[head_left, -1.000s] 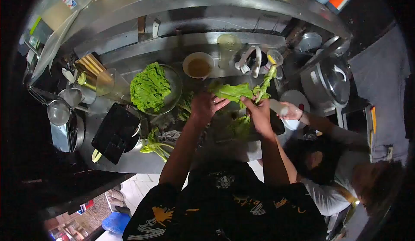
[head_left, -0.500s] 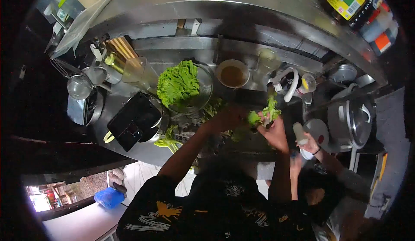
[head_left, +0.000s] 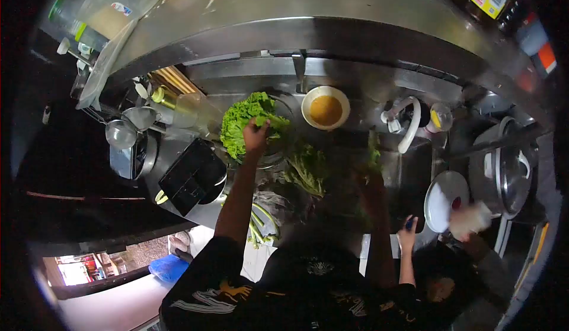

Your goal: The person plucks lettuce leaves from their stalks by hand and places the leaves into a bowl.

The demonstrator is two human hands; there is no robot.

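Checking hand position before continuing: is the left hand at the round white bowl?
No, the left hand is at the bright green, frilly lettuce, apart from the bowl.

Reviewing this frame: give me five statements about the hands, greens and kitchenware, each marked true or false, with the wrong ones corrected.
1. The left hand is at the pile of leafy greens. True.
2. The pale bowl is empty. False: the pale bowl holds an orange-brown liquid.
3. The white curved spout is to the right of the pale bowl. True.
4. Both of the wearer's hands are at the pile. False: the right hand is apart from it, in shadow.
5. The large pot has its lid on. True.
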